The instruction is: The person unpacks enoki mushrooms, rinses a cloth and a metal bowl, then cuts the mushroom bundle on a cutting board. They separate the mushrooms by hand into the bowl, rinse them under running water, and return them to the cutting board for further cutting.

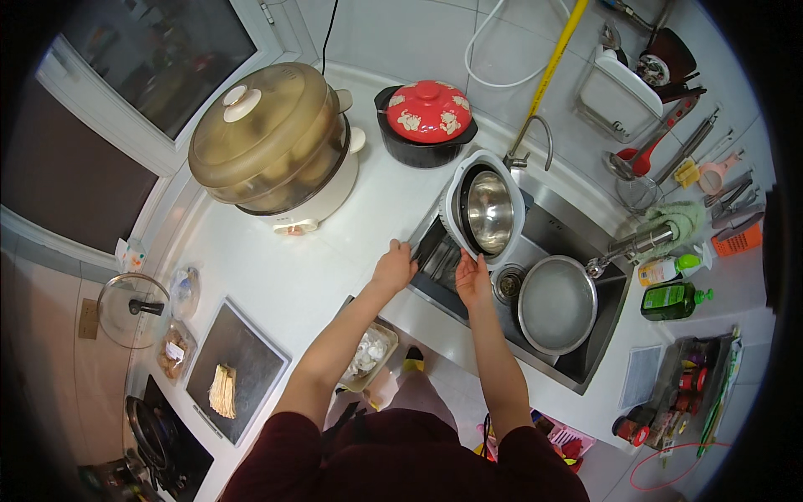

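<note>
My right hand has its fingers on the near rim of a white plastic basin, which is tilted over the sink's left part. Nested inside the basin are a dark bowl and a shiny stainless steel bowl. My left hand is at the sink's left edge, fingers curled; whether it grips anything is hidden. Below it a dark rack or drainer lies in the sink. A round metal bowl, seemingly with water in it, rests in the sink basin, right of the drain strainer.
A large electric steamer and a black pot with a red lid stand behind. Left lies a cutting board with sliced food. The faucet and soap bottles are at the right. An open drawer or bin shows below my left forearm.
</note>
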### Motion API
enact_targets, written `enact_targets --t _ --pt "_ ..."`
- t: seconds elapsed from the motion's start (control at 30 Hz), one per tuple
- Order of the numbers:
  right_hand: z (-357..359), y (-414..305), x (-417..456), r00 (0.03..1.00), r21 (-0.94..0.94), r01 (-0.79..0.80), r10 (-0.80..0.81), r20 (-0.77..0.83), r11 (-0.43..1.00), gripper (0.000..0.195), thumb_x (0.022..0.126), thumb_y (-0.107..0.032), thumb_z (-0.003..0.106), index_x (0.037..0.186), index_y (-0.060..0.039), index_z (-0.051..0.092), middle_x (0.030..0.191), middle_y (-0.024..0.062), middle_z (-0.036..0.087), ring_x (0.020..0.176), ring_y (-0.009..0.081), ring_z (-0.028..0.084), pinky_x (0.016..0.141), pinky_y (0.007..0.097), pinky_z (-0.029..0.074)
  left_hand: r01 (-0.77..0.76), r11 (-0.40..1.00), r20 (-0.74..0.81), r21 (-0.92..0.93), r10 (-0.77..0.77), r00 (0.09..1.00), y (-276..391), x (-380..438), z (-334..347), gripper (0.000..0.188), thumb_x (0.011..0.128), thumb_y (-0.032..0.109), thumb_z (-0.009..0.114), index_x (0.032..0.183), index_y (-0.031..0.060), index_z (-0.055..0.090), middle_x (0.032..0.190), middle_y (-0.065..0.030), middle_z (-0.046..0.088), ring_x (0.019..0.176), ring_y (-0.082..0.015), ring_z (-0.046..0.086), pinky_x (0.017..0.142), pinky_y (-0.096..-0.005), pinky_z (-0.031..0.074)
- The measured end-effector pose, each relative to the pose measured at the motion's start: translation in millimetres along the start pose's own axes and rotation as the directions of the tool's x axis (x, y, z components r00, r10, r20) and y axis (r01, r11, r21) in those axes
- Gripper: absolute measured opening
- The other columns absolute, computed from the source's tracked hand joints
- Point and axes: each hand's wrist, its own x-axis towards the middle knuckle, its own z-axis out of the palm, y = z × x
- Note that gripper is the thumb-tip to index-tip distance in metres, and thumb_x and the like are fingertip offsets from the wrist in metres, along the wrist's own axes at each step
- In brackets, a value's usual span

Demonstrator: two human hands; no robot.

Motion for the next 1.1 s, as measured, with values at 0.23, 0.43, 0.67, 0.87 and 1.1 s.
enact_targets --t 0.23,0.43,0.67,0.87,1.1 --pt "-7.7 -16.0 0.4 0.998 -0.112 -0.066 0.066 0.002 0.991 0.028 0.096 -0.024 0.051 0.103 0.0022 0.054 0.099 0.0128 0.065 0.084 0.0186 0.062 0.073 0.0278 0.053 0.032 0.982 -0.176 -0.185 -0.065 0.982 20.6 -73.2 -62.2 0.029 0.084 0.019 0.061 0.099 -0.0025 0.050 0.098 -0.0234 0.049 0.080 -0.0426 0.055 0.073 -0.0467 0.048" --pt "-2.1 -36.4 -15.7 0.953 -0.699 -0.297 0.152 -0.263 0.650 0.043 0.092 -0.040 0.054 0.100 0.0020 0.051 0.085 0.0130 0.063 0.071 0.0208 0.064 0.059 0.0315 0.054 0.021 0.944 -0.321 -0.330 -0.133 0.938 0.4 -131.4 -85.3 0.025 0.084 0.016 0.063 0.095 -0.0029 0.051 0.090 -0.0193 0.049 0.075 -0.0351 0.054 0.064 -0.0435 0.045" --pt "15.3 -77.4 24.8 0.931 -0.956 -0.088 -0.317 -0.179 0.281 0.046 0.089 -0.038 0.057 0.087 0.0075 0.057 0.064 0.0114 0.061 0.042 0.0187 0.055 0.034 0.0300 0.044 0.183 0.681 -0.183 -0.709 -0.428 0.885 7.6 -183.5 -64.0 0.022 0.084 0.013 0.065 0.092 -0.0011 0.051 0.084 -0.0106 0.043 0.069 -0.0183 0.051 0.053 -0.0309 0.041" --pt "8.2 -87.6 70.8 0.887 -0.973 -0.187 -0.402 -0.226 0.134 0.030 0.075 -0.021 0.071 0.076 0.0058 0.058 0.053 0.0090 0.053 0.038 0.0155 0.047 0.032 0.0296 0.034 0.251 0.816 -0.296 -0.521 -0.448 0.843 -14.1 -225.0 -53.7 0.020 0.081 0.009 0.065 0.090 -0.0018 0.052 0.085 -0.0121 0.043 0.082 -0.0255 0.051 0.073 -0.0352 0.044" --pt "0.8 -110.5 55.7 0.974 -0.836 0.071 -0.218 -0.060 0.544 0.040 0.096 -0.021 0.051 0.120 0.0104 0.046 0.107 0.0203 0.061 0.086 0.0295 0.067 0.072 0.0333 0.059 0.219 0.975 -0.540 -0.031 -0.201 0.817 -58.1 -288.9 -101.4 0.030 0.077 0.014 0.068 0.104 0.0072 0.058 0.106 -0.0137 0.054 0.080 -0.0328 0.061 0.064 -0.0407 0.051"
